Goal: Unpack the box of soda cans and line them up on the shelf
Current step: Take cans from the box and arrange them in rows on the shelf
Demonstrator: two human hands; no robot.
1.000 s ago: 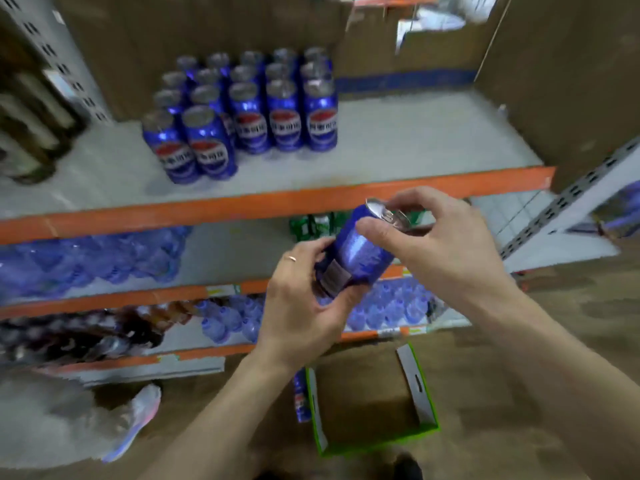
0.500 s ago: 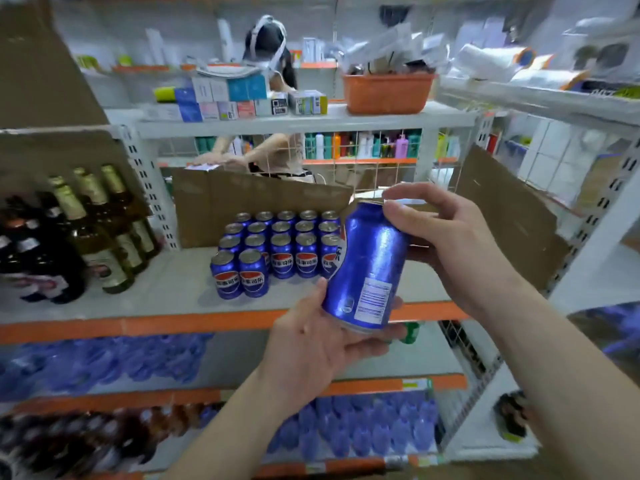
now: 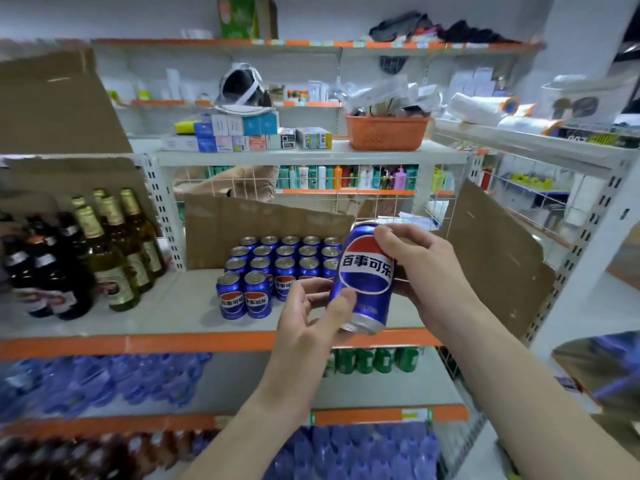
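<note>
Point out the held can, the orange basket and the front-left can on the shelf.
held can [image 3: 363, 275]: head view, on the front logo.
orange basket [image 3: 384, 133]: head view, on its front wall.
front-left can [image 3: 231, 299]: head view, on its label.

A small shop: grey metal shelving with orange front edges [image 3: 138, 342] carries rows of blue soda cans [image 3: 263, 271], dark and green glass bottles [image 3: 104, 258] at left, shrink-wrapped blue packs [image 3: 104, 379] below, and (farther back) colourful toiletry bottles [image 3: 332, 177] and small boxed goods [image 3: 242, 133].
</note>
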